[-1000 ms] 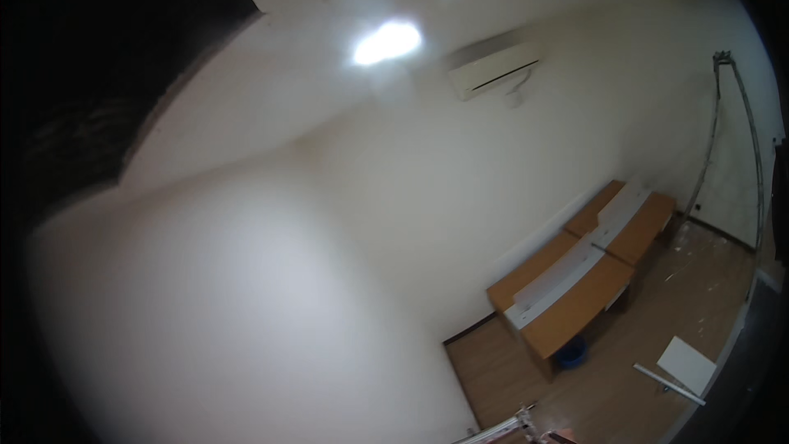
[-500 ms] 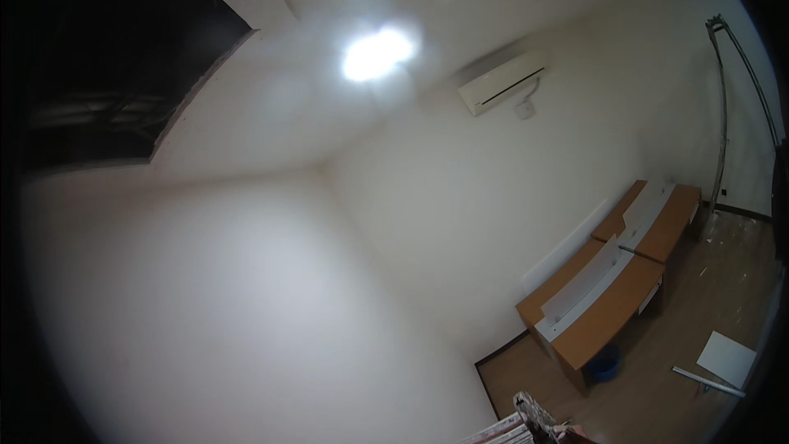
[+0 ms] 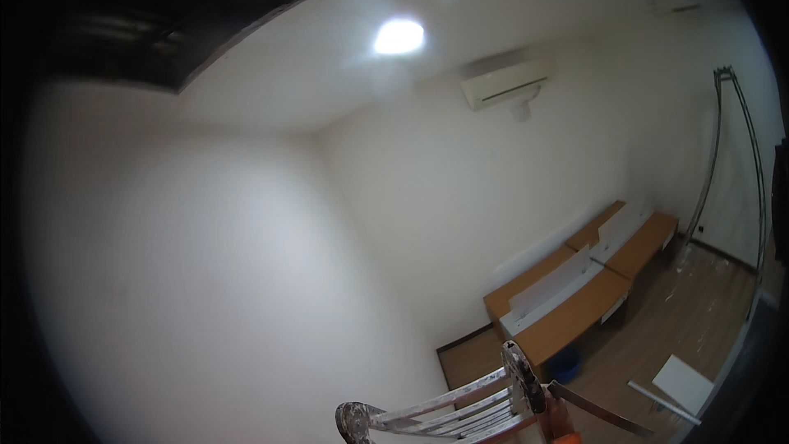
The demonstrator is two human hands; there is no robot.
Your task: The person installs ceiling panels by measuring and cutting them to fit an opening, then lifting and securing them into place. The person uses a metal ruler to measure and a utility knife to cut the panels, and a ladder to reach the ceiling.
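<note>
A paint-spattered metal stepladder (image 3: 518, 382) rises from the lower edge, its top rails and several rungs close below me. Beside its right rail, a long, thin dark strip (image 3: 604, 413) slants down to the right. Under the strip, a reddish-brown shape (image 3: 557, 415), possibly part of my right hand, meets an orange item (image 3: 567, 439); I cannot make out either clearly. My left hand is not in view.
Wooden desks (image 3: 575, 312) with white dividers line the wall, a blue bucket (image 3: 565, 363) beneath. A white board (image 3: 682, 382) and rail (image 3: 657, 403) lie on the floor. A tall metal frame (image 3: 723, 74) leans right. Above: air conditioner (image 3: 504, 82), lamp (image 3: 399, 36), dark ceiling opening (image 3: 164, 8).
The view has shifted, and much more of the stepladder now shows at the bottom. The dark strip and orange item beside it have come further into sight.
</note>
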